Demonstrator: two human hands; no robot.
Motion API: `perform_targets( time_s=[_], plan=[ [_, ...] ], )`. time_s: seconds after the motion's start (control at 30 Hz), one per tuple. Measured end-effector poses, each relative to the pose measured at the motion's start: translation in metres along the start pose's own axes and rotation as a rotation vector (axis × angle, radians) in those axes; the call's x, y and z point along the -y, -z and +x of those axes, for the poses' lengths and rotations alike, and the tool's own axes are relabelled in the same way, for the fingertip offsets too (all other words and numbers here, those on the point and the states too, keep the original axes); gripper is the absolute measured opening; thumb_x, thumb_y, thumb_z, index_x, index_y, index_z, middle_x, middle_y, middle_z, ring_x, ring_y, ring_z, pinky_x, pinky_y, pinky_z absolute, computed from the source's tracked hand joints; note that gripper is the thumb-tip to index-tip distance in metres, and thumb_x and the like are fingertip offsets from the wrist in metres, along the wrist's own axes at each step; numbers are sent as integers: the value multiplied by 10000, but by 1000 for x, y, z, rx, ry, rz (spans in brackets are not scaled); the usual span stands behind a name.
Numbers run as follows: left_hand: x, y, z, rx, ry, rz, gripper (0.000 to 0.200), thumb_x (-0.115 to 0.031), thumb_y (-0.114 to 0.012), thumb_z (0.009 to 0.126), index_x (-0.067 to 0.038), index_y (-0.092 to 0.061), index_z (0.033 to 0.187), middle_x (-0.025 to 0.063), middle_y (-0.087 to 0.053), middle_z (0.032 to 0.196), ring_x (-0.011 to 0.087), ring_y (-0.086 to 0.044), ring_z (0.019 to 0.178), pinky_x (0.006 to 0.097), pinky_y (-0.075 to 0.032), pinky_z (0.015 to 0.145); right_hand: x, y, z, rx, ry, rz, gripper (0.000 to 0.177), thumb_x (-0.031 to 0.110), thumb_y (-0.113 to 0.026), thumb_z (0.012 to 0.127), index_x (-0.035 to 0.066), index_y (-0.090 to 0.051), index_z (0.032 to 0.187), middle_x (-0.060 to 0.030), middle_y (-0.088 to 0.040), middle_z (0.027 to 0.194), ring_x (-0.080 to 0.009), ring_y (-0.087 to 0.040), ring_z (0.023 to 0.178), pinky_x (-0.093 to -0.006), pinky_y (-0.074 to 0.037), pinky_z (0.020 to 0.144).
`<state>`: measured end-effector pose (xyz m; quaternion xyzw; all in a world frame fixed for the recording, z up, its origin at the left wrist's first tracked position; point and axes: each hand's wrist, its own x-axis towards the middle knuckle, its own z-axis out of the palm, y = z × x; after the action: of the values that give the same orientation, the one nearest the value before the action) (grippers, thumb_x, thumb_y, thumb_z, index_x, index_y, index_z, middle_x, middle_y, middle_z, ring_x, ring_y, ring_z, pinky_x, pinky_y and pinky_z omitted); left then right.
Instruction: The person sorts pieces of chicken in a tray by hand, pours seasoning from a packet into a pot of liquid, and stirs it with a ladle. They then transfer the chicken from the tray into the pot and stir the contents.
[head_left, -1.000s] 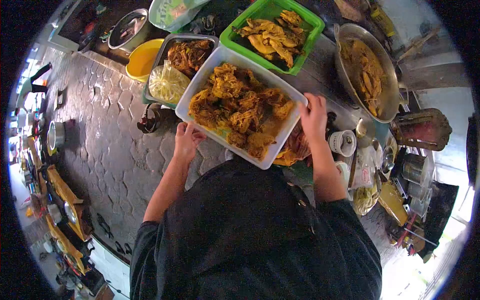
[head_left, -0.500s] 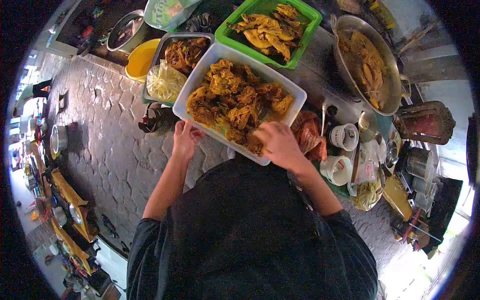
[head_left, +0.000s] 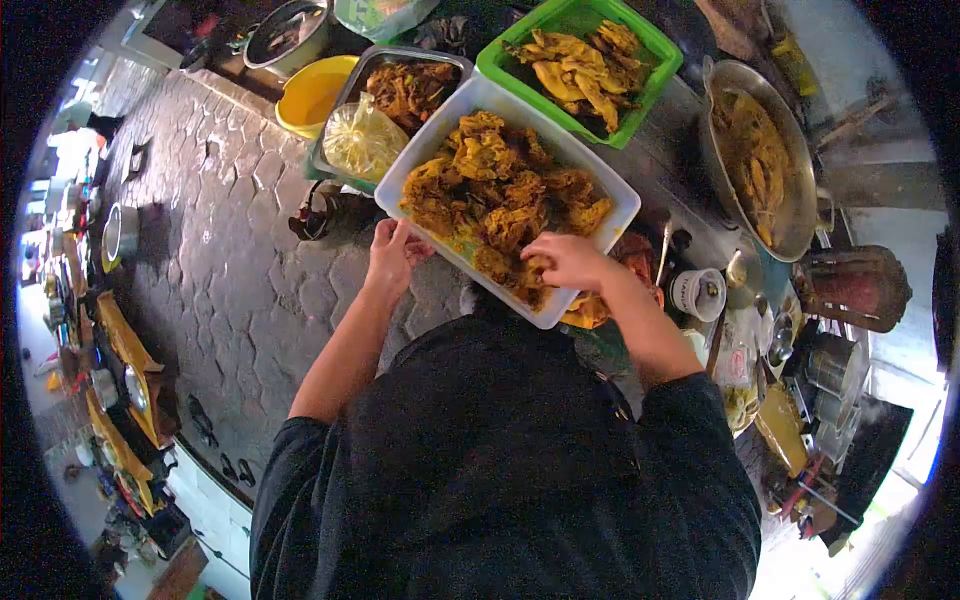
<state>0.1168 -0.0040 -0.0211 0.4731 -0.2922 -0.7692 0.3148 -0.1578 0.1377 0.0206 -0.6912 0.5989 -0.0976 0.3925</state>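
Note:
A white plastic tub (head_left: pixel 612 222) full of browned, crusted chicken pieces (head_left: pixel 500 165) sits tilted at an angle in front of me. My left hand (head_left: pixel 393 258) is closed at the tub's near left rim, thumb at the edge and fingers curled below. Over the tub's near right corner, my right hand (head_left: pixel 570 264) reaches in with bent fingers pinched on a chicken piece; the fingertips are partly hidden. Beyond the tub stands a green basin (head_left: pixel 632 125) of yellow cooked chicken (head_left: pixel 585 75).
A grey tray (head_left: pixel 455 62) with dark meat and a knotted plastic bag (head_left: pixel 362 143) adjoins the tub at left, near a yellow bucket (head_left: pixel 300 105). At right are a large metal pan (head_left: pixel 800 165), a white cup (head_left: pixel 697 295) and utensils. Stone paving (head_left: pixel 240 250) spreads on the left.
The view has shifted, so the tub and food appear farther right. My right hand's fingers have curled more over the chicken; orange material now shows beside the tub's near right corner.

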Motion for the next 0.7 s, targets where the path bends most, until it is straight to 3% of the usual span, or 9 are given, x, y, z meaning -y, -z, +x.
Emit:
perform_targets(
  time_s=[0.1,0.2,0.27,0.4,0.47,0.5,0.57,0.67,0.7],
  plan=[
    [1,0,1,-33,5,13,206,-229,-480,943,-60,-379,1005,98,-535,830,181,-560,624,359,-522,622,-12,35,-1,4,-69,359,426,105,-599,665,94,-600,1090,-67,-598,1079,-207,-569,1000,-345,-448,871],
    [4,1,3,-13,-19,4,213,-233,-483,942,-62,-372,1005,98,-529,826,183,-558,618,359,-520,617,5,75,-7,-93,-53,514,529,47,-614,691,150,-545,1206,-6,-512,1253,-146,-529,1057,-296,-422,896],
    [5,1,3,-3,-25,-1,212,-229,-488,940,-63,-372,1004,96,-525,818,185,-558,616,359,-519,613,30,86,-9,-527,-42,1098,544,61,-676,695,67,-505,1211,-49,-523,1251,-165,-530,1080,-313,-418,932],
    [2,-1,0,-8,-8,-39,220,-224,-509,932,-63,-380,1009,89,-515,798,192,-560,612,355,-514,603,8,73,-13,-619,-269,735,555,151,-694,745,73,-467,1246,-92,-531,1212,-196,-545,1055,-311,-435,899],
    [5,2,4,8,-7,-47,227,-228,-517,928,-63,-385,1011,87,-515,798,192,-560,613,353,-513,605,0,59,-27,-836,-329,30,485,175,-687,760,59,-510,1196,-135,-558,1078,-244,-579,937,-327,-470,799],
    [5,3,3,10,-7,-54,235,-232,-526,925,-62,-390,1013,86,-515,798,192,-561,613,350,-512,606,-7,53,-36,-844,-338,25,485,175,-687,760,59,-510,1196,-135,-558,1078,-244,-579,937,-327,-470,799],
    [6,5,0,15,5,-71,224,-243,-535,921,-71,-411,996,70,-510,788,192,-565,628,354,-507,606,-22,36,-61,-1037,-656,163,401,183,-675,771,30,-557,1122,-150,-543,1060,-256,-564,907,-340,-451,800],
    [6,8,0,23,23,-120,197,-245,-543,916,-89,-436,971,53,-499,771,191,-557,639,354,-501,600,-47,-6,-90,-1242,-699,28,318,203,-676,769,18,-585,1013,-143,-541,967,-263,-554,854,-355,-452,758],
    [7,9,-1,5,55,-142,190,-250,-548,913,-98,-444,959,45,-494,766,187,-552,644,352,-498,602,-51,-21,-95,-1190,-721,-31,314,208,-663,777,20,-571,1012,-160,-526,976,-302,-550,855,-377,-451,762]
  ],
)
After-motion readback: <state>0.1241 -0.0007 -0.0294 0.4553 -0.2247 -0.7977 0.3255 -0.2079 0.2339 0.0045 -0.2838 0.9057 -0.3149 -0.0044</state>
